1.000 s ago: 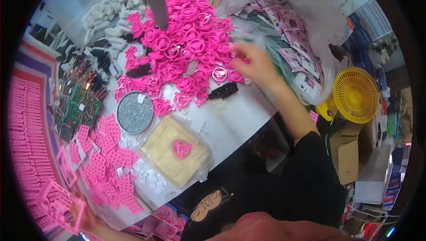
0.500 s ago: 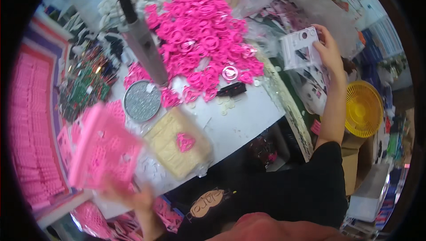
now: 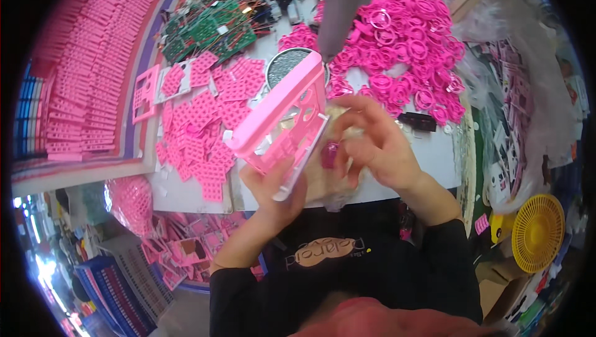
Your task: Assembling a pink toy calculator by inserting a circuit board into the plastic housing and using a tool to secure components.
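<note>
A pink plastic housing [image 3: 273,113] with cutouts is tilted up over the table, its lower end gripped by my left hand [image 3: 273,191]. Along the housing's near side runs a white panel [image 3: 304,158], seen nearly edge-on. My right hand [image 3: 382,150] is just right of the housing, fingers spread and curved, with nothing seen in them. Beneath both hands is a beige wrapped block [image 3: 320,195], partly hidden, with a small magenta part [image 3: 329,154] on it. Behind the housing stands a round tin of grey material [image 3: 290,63], partly covered.
Magenta ring-shaped parts [image 3: 403,51] are heaped at the back right, near a black piece [image 3: 417,121] and a grey post [image 3: 344,14]. Pink keypad pieces [image 3: 202,135], green circuit boards [image 3: 217,36] and stacked pink parts [image 3: 102,57] lie leftward. A yellow basket [image 3: 539,231] stands right.
My right hand has come from the far right to the middle and let go of the white panel, now against the housing. My left hand has brought the housing rightward. The view has shifted left.
</note>
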`<action>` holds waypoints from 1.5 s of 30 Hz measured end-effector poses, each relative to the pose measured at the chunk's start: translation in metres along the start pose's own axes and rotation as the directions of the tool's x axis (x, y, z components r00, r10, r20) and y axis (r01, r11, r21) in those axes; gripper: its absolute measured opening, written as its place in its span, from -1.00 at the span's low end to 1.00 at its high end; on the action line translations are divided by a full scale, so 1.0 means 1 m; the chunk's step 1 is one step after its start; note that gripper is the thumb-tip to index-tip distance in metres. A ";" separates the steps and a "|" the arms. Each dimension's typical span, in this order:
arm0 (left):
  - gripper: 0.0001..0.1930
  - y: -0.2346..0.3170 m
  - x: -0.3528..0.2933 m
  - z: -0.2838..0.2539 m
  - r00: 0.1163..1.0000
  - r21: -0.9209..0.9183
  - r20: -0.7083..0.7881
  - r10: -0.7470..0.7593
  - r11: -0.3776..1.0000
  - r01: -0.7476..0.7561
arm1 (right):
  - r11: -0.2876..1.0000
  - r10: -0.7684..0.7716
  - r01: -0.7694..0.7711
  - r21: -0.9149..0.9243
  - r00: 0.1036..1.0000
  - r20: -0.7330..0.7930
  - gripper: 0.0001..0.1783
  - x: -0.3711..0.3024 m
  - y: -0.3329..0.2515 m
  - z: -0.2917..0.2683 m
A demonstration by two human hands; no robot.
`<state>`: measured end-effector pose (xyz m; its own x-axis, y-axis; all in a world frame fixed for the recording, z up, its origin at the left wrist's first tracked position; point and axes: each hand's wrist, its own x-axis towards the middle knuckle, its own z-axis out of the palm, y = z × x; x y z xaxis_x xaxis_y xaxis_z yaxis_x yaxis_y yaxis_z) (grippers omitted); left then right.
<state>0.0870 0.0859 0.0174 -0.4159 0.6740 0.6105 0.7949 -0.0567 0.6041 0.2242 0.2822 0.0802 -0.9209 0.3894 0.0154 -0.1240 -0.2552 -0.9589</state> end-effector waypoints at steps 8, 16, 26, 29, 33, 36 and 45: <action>-0.45 -0.012 -0.010 -0.014 0.758 -0.493 0.060 -0.650 0.641 0.588 | 0.995 0.001 -0.012 0.102 0.995 0.104 -0.33 0.024 0.062 0.009; 0.15 0.004 0.016 -0.007 0.804 -0.383 -0.140 -0.578 0.780 0.494 | 0.978 -0.101 0.090 -0.187 0.994 -0.046 -0.38 0.023 0.069 0.035; 0.11 -0.022 0.020 -0.012 0.718 -0.499 0.096 -0.689 0.591 0.634 | 0.964 -0.085 0.094 -0.248 0.995 0.046 -0.32 0.014 0.061 0.033; 0.11 -0.019 0.011 -0.003 0.727 -0.577 0.051 -0.685 0.574 0.581 | 0.920 -0.076 0.107 -0.377 0.993 0.095 -0.29 0.013 0.057 0.030; 0.11 -0.019 0.007 -0.006 0.724 -0.501 0.069 -0.686 0.604 0.620 | 0.805 0.080 0.055 -0.590 0.976 0.200 -0.26 0.015 0.036 0.022; 0.09 -0.014 0.006 -0.011 0.703 -0.431 0.090 -0.705 0.609 0.666 | 0.876 0.122 0.028 -0.481 0.953 0.277 -0.23 0.020 0.034 0.016; -0.13 -0.016 0.020 -0.013 0.900 0.118 -0.019 -0.435 0.893 0.434 | 0.953 0.128 -0.202 0.227 0.944 0.303 -0.15 0.014 0.074 0.008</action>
<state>0.0599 0.0906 0.0264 -0.7286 0.6175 0.2964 0.5814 0.3288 0.7442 0.1986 0.2613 0.0118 -0.9975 0.0670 -0.0227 -0.0157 -0.5231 -0.8521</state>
